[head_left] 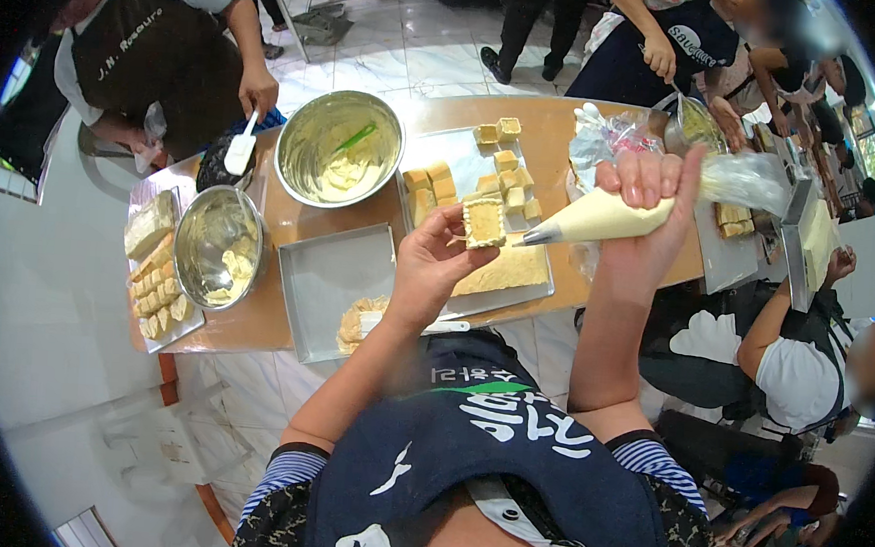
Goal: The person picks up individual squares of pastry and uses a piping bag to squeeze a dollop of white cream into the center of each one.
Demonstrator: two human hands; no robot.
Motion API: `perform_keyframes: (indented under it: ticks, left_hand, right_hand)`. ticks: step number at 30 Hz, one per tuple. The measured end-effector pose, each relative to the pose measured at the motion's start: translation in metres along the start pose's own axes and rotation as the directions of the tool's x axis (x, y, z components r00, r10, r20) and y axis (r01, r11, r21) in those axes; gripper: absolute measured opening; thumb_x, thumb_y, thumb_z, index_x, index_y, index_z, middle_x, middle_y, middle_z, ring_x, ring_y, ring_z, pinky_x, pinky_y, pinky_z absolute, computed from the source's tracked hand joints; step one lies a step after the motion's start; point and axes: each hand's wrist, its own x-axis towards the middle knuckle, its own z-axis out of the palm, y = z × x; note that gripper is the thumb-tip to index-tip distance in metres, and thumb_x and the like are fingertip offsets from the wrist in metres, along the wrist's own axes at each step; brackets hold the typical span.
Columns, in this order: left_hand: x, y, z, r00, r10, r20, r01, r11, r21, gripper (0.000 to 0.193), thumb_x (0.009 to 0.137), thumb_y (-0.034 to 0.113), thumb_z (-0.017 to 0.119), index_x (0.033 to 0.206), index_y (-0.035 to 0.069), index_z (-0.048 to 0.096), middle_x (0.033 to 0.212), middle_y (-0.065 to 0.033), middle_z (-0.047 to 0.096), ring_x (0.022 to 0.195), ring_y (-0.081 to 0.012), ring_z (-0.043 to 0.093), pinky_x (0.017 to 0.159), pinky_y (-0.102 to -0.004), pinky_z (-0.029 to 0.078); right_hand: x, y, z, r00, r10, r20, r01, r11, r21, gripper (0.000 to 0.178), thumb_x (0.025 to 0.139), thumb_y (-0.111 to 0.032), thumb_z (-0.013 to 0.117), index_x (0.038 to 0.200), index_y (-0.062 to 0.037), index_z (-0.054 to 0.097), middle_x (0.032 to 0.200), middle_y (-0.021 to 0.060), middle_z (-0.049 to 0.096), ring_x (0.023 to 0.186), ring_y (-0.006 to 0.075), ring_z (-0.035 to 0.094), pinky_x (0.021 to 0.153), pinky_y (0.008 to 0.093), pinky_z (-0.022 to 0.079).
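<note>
1. Head view: the left grip (438, 258) is narrowed on a small cake square (482, 226), pinched between thumb and fingers; pale piped cream edges its top.
2. The right grip (653, 186) is closed around a piping bag (606, 218) filled with pale cream, the bag's clear end sticking out to the right. Its metal nozzle (540, 235) points left, just beside the cake square in the left grip.
3. Beyond and between both grips, small cake blocks (514, 176) sit on a lined tray (452, 148); a flat cake sheet (508, 268) lies nearer, right of the left grip.
4. Left of the left grip, a metal tray (322, 271) rests on the surface (272, 225), with cake scraps (363, 317) inside.
5. Farther beyond-left of that grip stands a large steel bowl (297, 150) with cream and a green spatula (358, 135); a second bowl (199, 234) is farther left.
</note>
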Motion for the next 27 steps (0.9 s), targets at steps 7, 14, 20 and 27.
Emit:
perform_keyframes:
  ticks: [7,14,20,27]
  left_hand:
    - [0.035,-0.026,-0.022,0.993,0.084,-0.081,-0.078,0.994,0.074,0.044,0.071,-0.002,0.062,0.112,-0.003,0.046,0.096,-0.0054,0.055,0.088,-0.012,0.053,0.079,-0.0249,0.045]
    - [0.105,-0.067,-0.043,0.978,0.138,-0.153,-0.073,0.926,0.372,0.035,0.07,0.002,0.063,0.102,-0.004,0.049,0.094,-0.0084,0.057,0.083,-0.0136,0.055,0.072,-0.0249,0.047]
    - [0.165,-0.111,-0.069,0.96,0.22,-0.173,-0.043,0.726,0.687,0.034,0.064,0.008,0.068,0.093,0.0,0.052,0.084,-0.0095,0.059,0.076,-0.0158,0.057,0.064,-0.0277,0.047]
    - [0.204,-0.143,-0.096,0.964,0.146,-0.221,0.116,0.518,0.848,0.04,0.06,0.018,0.071,0.094,0.004,0.055,0.086,-0.0086,0.061,0.079,-0.0232,0.058,0.07,-0.0332,0.045]
  right_hand:
    - [0.009,-0.013,-0.037,0.973,0.14,-0.185,-0.089,0.962,0.26,0.044,0.085,-0.032,0.048,0.048,-0.013,0.033,0.042,-0.0026,0.029,0.042,0.0088,0.033,0.05,0.0242,0.03]
    - [0.011,-0.038,-0.063,0.975,0.088,-0.202,-0.036,0.968,0.25,0.044,0.085,-0.03,0.05,0.048,-0.0131,0.032,0.043,-0.0033,0.028,0.042,0.0084,0.032,0.049,0.0236,0.029]
    - [0.015,-0.053,-0.083,0.946,0.07,-0.317,0.0,0.976,0.217,0.045,0.083,-0.036,0.051,0.049,-0.0148,0.032,0.041,-0.0027,0.028,0.039,0.0094,0.031,0.048,0.0249,0.03]
    - [0.026,-0.07,-0.111,0.936,0.066,-0.347,0.016,0.974,0.228,0.046,0.084,-0.036,0.05,0.047,-0.0146,0.031,0.041,-0.0026,0.028,0.039,0.0092,0.03,0.046,0.0246,0.028]
